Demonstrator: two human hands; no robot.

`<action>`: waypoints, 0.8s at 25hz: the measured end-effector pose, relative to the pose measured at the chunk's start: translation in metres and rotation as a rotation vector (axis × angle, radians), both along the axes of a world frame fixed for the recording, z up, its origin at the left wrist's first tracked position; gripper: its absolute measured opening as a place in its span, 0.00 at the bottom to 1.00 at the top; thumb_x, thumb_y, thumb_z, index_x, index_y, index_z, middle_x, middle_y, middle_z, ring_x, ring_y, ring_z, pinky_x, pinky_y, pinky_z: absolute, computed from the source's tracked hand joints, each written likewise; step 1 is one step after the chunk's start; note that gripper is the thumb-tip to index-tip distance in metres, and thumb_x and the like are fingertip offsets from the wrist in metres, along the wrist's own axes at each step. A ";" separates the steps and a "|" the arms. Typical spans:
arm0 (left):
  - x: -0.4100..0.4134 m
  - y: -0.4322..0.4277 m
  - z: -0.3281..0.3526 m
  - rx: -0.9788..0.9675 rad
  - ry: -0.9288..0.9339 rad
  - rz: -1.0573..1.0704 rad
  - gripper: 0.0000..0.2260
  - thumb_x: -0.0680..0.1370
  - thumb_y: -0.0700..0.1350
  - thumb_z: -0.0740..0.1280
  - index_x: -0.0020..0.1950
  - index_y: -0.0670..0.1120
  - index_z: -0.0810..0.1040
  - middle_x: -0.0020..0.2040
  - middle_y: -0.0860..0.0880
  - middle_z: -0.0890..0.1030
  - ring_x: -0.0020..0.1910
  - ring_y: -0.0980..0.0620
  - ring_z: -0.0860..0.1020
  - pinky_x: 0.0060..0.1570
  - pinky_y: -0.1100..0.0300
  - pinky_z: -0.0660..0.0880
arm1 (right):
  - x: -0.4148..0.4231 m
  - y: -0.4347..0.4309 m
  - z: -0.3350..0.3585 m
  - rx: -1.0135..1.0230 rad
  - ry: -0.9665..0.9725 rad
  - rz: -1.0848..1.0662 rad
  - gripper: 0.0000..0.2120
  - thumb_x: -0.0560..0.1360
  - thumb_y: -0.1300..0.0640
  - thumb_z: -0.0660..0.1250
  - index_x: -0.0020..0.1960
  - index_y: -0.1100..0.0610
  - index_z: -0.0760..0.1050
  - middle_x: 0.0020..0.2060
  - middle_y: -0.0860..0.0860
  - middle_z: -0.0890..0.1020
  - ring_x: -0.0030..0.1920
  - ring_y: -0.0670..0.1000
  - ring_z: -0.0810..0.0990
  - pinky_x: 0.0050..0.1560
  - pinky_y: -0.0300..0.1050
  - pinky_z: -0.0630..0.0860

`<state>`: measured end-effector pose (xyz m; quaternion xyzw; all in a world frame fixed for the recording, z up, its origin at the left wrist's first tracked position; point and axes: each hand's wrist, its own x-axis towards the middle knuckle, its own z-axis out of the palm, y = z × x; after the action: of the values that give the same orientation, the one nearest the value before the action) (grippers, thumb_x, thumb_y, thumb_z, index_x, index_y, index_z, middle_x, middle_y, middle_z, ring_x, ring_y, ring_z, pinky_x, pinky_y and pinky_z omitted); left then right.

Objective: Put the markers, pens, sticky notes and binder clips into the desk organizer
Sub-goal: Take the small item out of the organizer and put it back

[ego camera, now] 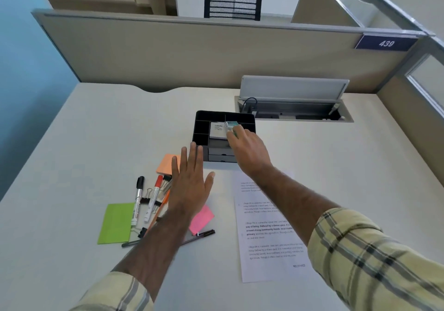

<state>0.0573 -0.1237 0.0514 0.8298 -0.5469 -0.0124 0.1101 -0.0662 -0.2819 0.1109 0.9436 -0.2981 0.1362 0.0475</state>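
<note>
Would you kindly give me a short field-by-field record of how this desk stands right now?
desk organizer: black, behind the supplies, white pad inside
right hand: fingers grip a small teal-and-white item over the organizer
left hand: open, flat, above the loose supplies
loose on desk: orange sticky notes, green sticky notes, pink sticky notes, black-capped marker, red-capped marker, binder clips
printed sheet: right of the supplies
</note>
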 end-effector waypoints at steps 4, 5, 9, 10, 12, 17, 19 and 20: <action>0.008 -0.010 -0.002 0.042 -0.029 -0.011 0.33 0.83 0.60 0.42 0.82 0.44 0.39 0.83 0.45 0.39 0.82 0.43 0.40 0.79 0.41 0.43 | 0.001 0.000 -0.008 -0.012 0.016 0.025 0.16 0.69 0.71 0.72 0.54 0.62 0.75 0.50 0.59 0.77 0.42 0.57 0.76 0.43 0.52 0.76; 0.010 -0.013 -0.002 0.053 -0.028 -0.010 0.33 0.83 0.60 0.42 0.82 0.44 0.38 0.83 0.45 0.38 0.82 0.43 0.39 0.79 0.41 0.43 | 0.001 -0.001 -0.009 -0.014 0.011 0.023 0.16 0.69 0.71 0.72 0.54 0.62 0.75 0.50 0.59 0.77 0.42 0.57 0.75 0.43 0.53 0.75; 0.013 -0.022 -0.003 0.058 0.005 -0.012 0.34 0.84 0.59 0.48 0.82 0.43 0.40 0.83 0.43 0.39 0.82 0.43 0.42 0.80 0.43 0.43 | 0.001 -0.008 -0.013 -0.059 0.017 0.012 0.11 0.75 0.61 0.72 0.55 0.60 0.75 0.53 0.58 0.77 0.44 0.58 0.76 0.45 0.55 0.75; 0.013 -0.023 -0.004 0.055 0.000 -0.009 0.34 0.84 0.59 0.49 0.83 0.43 0.40 0.83 0.43 0.40 0.82 0.43 0.43 0.80 0.43 0.43 | 0.000 -0.009 -0.014 -0.061 0.030 0.010 0.13 0.76 0.54 0.72 0.57 0.59 0.75 0.54 0.58 0.77 0.45 0.58 0.77 0.46 0.55 0.75; 0.011 -0.024 -0.004 0.052 -0.008 0.003 0.34 0.84 0.59 0.50 0.83 0.43 0.41 0.83 0.43 0.41 0.82 0.43 0.44 0.80 0.42 0.43 | -0.002 -0.011 -0.015 -0.049 0.098 -0.006 0.23 0.76 0.43 0.70 0.62 0.58 0.74 0.58 0.57 0.76 0.48 0.57 0.76 0.48 0.55 0.75; 0.010 -0.024 -0.006 0.046 -0.017 0.011 0.34 0.84 0.60 0.48 0.83 0.43 0.42 0.83 0.43 0.42 0.82 0.42 0.46 0.79 0.41 0.44 | -0.005 -0.016 -0.017 -0.051 0.136 -0.019 0.27 0.75 0.44 0.73 0.66 0.57 0.71 0.63 0.58 0.74 0.53 0.58 0.76 0.53 0.57 0.76; 0.012 -0.023 -0.006 0.045 -0.032 0.006 0.34 0.83 0.61 0.43 0.83 0.43 0.41 0.83 0.43 0.42 0.82 0.42 0.46 0.79 0.40 0.44 | -0.005 -0.017 -0.017 -0.052 0.141 -0.020 0.26 0.75 0.45 0.73 0.66 0.57 0.71 0.63 0.59 0.74 0.53 0.58 0.76 0.54 0.57 0.76; 0.012 -0.023 -0.006 0.049 -0.033 0.005 0.34 0.82 0.61 0.42 0.83 0.43 0.41 0.83 0.43 0.42 0.82 0.43 0.45 0.79 0.41 0.44 | -0.004 -0.017 -0.017 -0.057 0.146 -0.016 0.26 0.75 0.45 0.73 0.66 0.57 0.71 0.63 0.59 0.74 0.53 0.58 0.76 0.54 0.57 0.76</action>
<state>0.0693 -0.1465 0.0452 0.8338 -0.5460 -0.0117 0.0806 -0.0707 -0.2993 0.0941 0.9468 -0.2976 0.0751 0.0969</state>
